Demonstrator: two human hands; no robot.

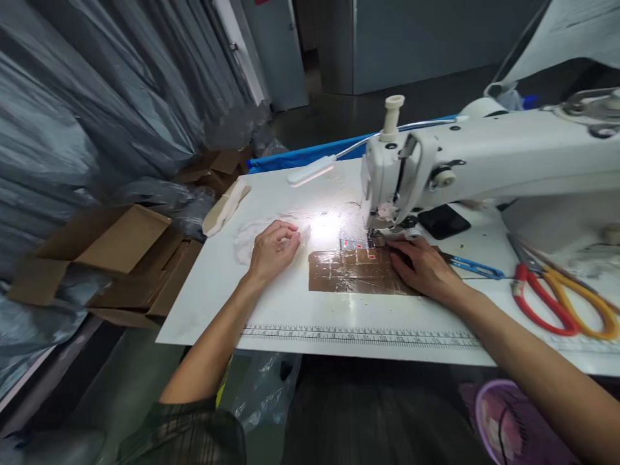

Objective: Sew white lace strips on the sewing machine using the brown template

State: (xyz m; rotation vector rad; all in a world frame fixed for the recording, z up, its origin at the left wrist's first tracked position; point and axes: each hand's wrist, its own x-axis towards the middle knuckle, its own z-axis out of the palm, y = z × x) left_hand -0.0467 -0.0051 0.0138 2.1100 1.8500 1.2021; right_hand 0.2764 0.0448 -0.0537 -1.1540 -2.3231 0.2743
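A white sewing machine (436, 161) stands on the right of the white table, its needle area lit by a small lamp (312, 171). Sheer white lace fabric (252, 236) lies to the left of the needle. My left hand (275, 250) pinches an edge of this lace, thumb against fingers. My right hand (420, 263) rests just right of the presser foot, fingers bent toward it; what lies under its fingertips is hidden. Brown tape (339, 274) with small red marks covers the machine bed between the hands.
Blue snips (477, 267), red-handled scissors (542, 310) and yellow-handled scissors (588, 310) lie right of my right hand. Behind it is a black phone (444, 221). A ruler strip (358, 336) runs along the front edge. Cardboard boxes (130, 258) stand left; a purple bin (504, 420) is below.
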